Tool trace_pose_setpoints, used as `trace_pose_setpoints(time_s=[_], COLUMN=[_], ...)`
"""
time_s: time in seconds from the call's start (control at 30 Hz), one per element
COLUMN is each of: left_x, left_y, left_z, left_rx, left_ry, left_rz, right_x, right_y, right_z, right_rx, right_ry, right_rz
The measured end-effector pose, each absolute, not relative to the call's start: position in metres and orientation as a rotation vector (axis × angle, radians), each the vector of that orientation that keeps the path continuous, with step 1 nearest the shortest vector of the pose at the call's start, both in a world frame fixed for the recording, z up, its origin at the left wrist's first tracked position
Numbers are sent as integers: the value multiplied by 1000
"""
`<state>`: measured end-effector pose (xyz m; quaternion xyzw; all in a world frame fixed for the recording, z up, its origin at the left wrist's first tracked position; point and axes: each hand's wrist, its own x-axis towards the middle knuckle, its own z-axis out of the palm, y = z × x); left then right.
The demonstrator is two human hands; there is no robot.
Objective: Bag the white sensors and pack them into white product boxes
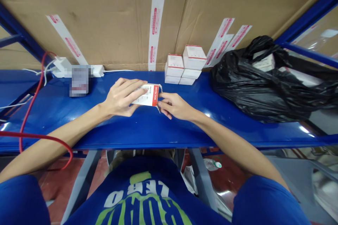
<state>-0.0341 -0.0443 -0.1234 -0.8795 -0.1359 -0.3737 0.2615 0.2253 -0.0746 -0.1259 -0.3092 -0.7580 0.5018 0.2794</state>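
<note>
The left hand [121, 96] wraps its fingers around the small white box [148, 95] just above the blue table [158, 128], the right hand [175, 107] pinches the box's red end, and I think a hard pull could rip it or knock the box down.

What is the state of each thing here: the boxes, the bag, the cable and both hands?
small box: held in both hands, over the blue shelf.
left hand: gripping the small box.
right hand: pinching its right end.
stacked boxes: closed, piled up.
black bag: open, white box showing inside.
red cable: slack, looped.
</note>
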Motion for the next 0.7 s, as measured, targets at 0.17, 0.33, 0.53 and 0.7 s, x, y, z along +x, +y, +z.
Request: trace_pose_setpoints(time_s=[0.17, 0.33, 0.53, 0.7], left_x=[-30, -24, -24, -29], left_y=[-41, -42, -44, -42], left_z=[-124, -122, -125, -124], left_rx=[-2363, -2286, -2355, -2290], left_ry=[-354, -274, -387, -293], left_rz=[-1040, -1041, -1123, -1133], right_x=[220, 218, 220, 219], right_y=[-76, -75, -72, -75], right_z=[-124, -124, -132, -135], right_rx=[-893, -1011, -967, -826], right_ry=[-2169, -2281, -2237, -1977], right_rz=[1108, 841, 666, 925])
